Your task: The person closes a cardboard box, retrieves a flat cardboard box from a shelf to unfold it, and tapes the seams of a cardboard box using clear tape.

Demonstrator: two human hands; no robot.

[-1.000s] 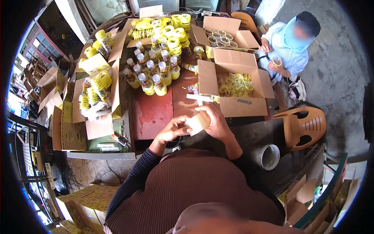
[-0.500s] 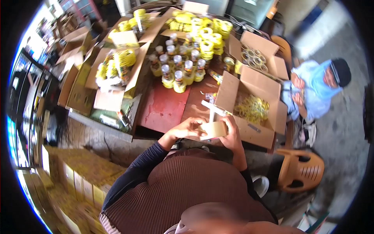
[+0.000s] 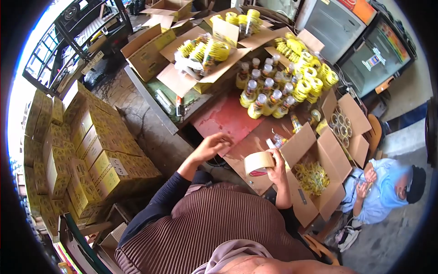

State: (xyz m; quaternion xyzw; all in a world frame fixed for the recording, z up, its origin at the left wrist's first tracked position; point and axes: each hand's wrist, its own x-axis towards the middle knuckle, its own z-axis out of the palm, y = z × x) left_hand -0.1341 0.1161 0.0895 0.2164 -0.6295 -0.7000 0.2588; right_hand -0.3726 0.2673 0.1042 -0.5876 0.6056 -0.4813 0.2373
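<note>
My right hand (image 3: 278, 172) grips a wide roll of tan packing tape (image 3: 258, 160) by its right side, in front of the table's near edge. My left hand (image 3: 212, 147) is off to the left of the roll, apart from it. Its fingers are stretched out and hold nothing. Past the roll, an open carton (image 3: 332, 155) contains a tangle of yellow strips (image 3: 312, 178). Small items in clear and yellow wrapping (image 3: 279, 139) lie on the tabletop beside that carton.
Clear-capped bottles (image 3: 269, 98) and stacked yellow rings (image 3: 310, 77) stand on the red-brown table (image 3: 242, 157). Another carton (image 3: 358, 114) holds tape rolls (image 3: 341, 130). Stacked yellow cartons (image 3: 107, 155) stand on the left. A seated person in light blue (image 3: 381, 192) is on the right.
My left hand has let go of the tape roll and moved left, while my right hand keeps hold of it. The view has turned to the left, showing more stacked cartons.
</note>
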